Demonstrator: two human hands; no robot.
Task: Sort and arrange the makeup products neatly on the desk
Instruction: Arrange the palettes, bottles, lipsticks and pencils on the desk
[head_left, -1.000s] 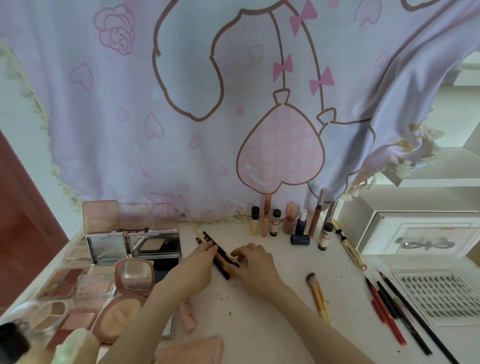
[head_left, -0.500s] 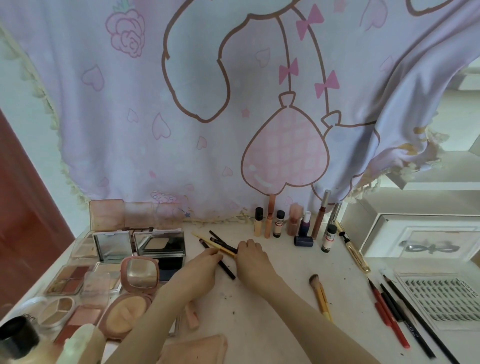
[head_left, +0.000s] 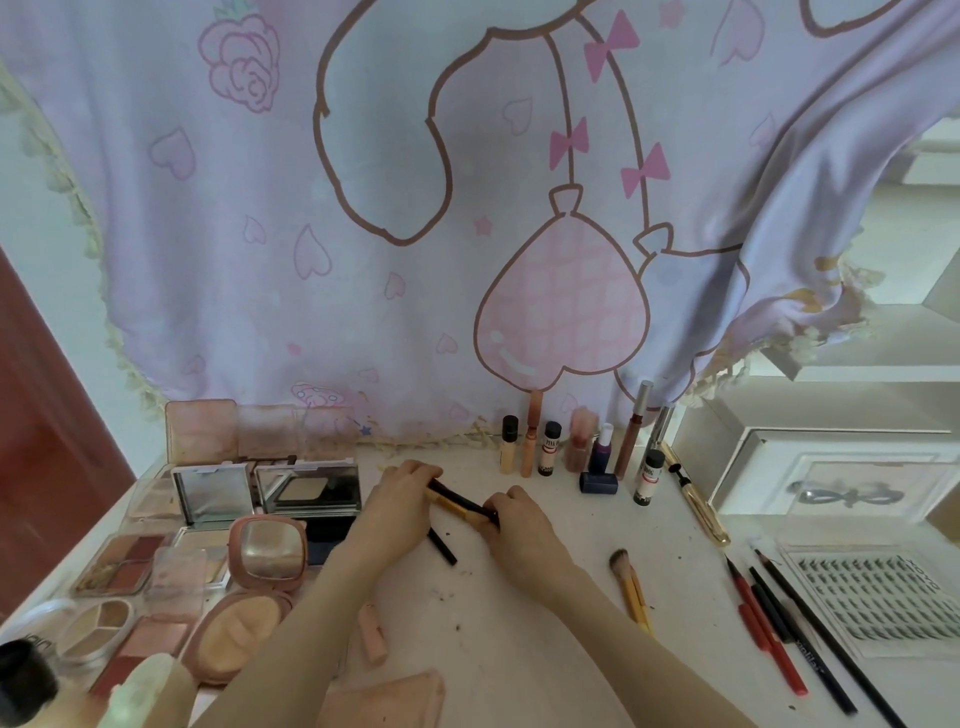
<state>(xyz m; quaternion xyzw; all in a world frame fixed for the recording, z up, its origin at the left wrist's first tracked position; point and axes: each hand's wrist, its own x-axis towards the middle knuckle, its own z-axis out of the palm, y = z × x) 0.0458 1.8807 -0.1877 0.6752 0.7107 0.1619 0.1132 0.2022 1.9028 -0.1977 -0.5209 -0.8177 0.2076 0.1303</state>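
From the head camera I saw both hands meeting over the middle of the white tabletop (head_left: 519, 649). The left hand (head_left: 400, 506) had its fingers (head_left: 415, 470) curled round the far end of a small bundle of pencils (head_left: 460, 501), black and yellow ones together. The right hand (head_left: 519, 525) gripped the near end, its fingers (head_left: 498, 506) bent over the tips. The bundle lay low, at or just above the surface; I could not tell which.

The bundle's long axis ran diagonally, from the left fingers, farther from me, down toward the right fingers, closer to me. Which end carried the points was hidden under the hands.

One loose black pencil (head_left: 442, 546) lay just below the left fingers, outside the bundle, slanting much the same way.

I judged the main risk to be a slip: thin round sticks held only at their ends could fan out or roll if either grip loosened. The row of upright bottles (head_left: 550, 447) stood just beyond the right fingers, and a careless sweep of that hand could topple them. The makeup brush (head_left: 628, 584) lay well off to the right.
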